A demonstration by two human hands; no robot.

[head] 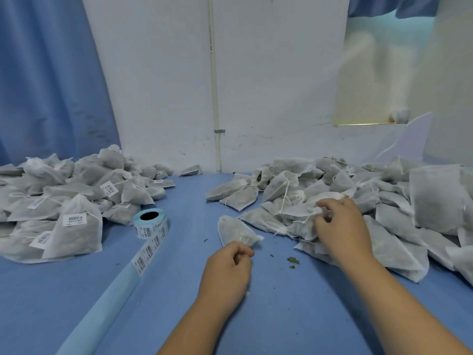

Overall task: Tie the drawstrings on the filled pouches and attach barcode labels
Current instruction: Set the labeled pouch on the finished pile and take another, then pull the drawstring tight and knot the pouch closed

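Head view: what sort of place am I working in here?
Probably a small hand-packing station: a blue-covered table against a white wall, unlabelled filled pouches heaped on the right, labelled pouches piled on the left, a roll of barcode labels between them.

We see the small white non-woven cloth pouch as matt and faintly fuzzy, thin enough that its dark filling shows grey through the fabric; the heaped unlabelled cloth pouches and the labelled cloth pouches look the same, with frayed edges. Their thin white drawstrings look like soft thread. The round roll of white paper barcode labels sits on a smooth, slightly glossy pale-blue backing strip. The blue worktop looks matt and smooth, the blue curtain soft cloth, the white wall chalky cracked paint, the white pipe smooth plastic with a metal clip.
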